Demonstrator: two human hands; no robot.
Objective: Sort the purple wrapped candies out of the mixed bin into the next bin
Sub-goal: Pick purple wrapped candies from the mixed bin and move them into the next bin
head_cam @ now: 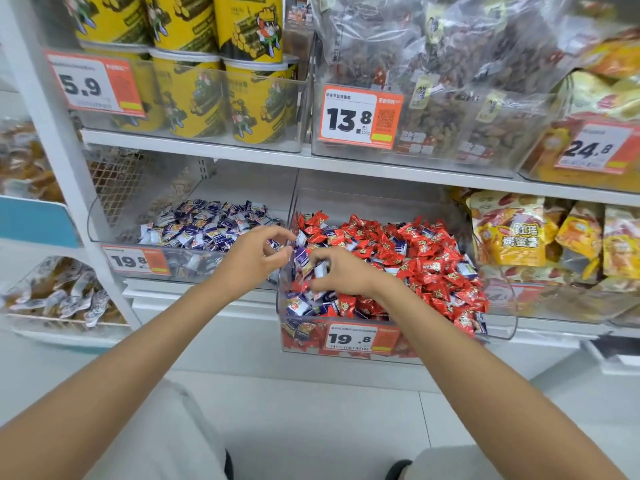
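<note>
Right hand (341, 273) is down in the mixed bin (504, 320), front-left corner, fingers curled, thumb and fingertips pinching a purple candy (320, 270). The palm hides whatever else it may be holding.

Left hand (252, 259) hovers at the divider between the 2 bins, index and thumb bent in a C. A purple wrapper shows in the gap, but I cannot tell if it's pinched or just lying behind the fingers.

Mixed bin is mostly red candies (426, 251). The remaining purple candies (300, 255) cluster at the left side and front, with a few scattered toward the right. Anything deeper in the heap is buried.

Next bin (93, 225), on the left, holds the purple pile (207, 223) - all purple/white wrappers, as far as visible. The left forearm covers its front-right corner.

Both price tags read 19.8: front tag (360, 339) is clear, left tag (135, 260) is blurry.

Shelf above: yellow tubs (194, 98), top row cut off by the frame, and clear bags (450, 64) whose dark contents are too blurred to identify.
</note>
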